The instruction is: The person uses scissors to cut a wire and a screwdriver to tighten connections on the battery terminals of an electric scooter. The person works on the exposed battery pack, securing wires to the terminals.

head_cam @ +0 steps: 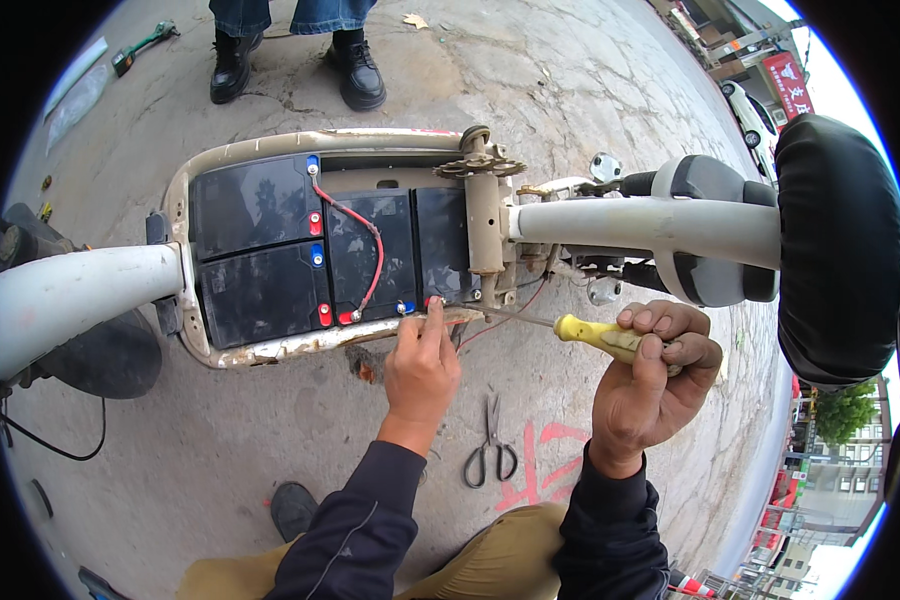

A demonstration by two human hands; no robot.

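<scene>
My right hand (652, 390) grips the yellow handle of a screwdriver (604, 337). Its shaft points left, the tip close to the near edge of the rightmost black battery (442, 240). There the index finger of my left hand (422, 371) touches the red terminal; whether anything is under the fingertip is hidden. Several batteries, including a middle one (394, 259), sit in the open battery tray (229, 358) of an electric bike. A red wire (379, 247) links the upper left battery's (251, 206) blue terminal to the middle battery's red one. The lower left battery (262, 292) has no wire attached.
Scissors (490, 450) lie on the concrete near my knees. Beyond the tray stand another person's black shoes (360, 75). A toothed chainring (480, 168) juts up by the tray; the white frame tube (645, 225) leads to a black saddle (840, 251). A green tool (142, 49) lies far left.
</scene>
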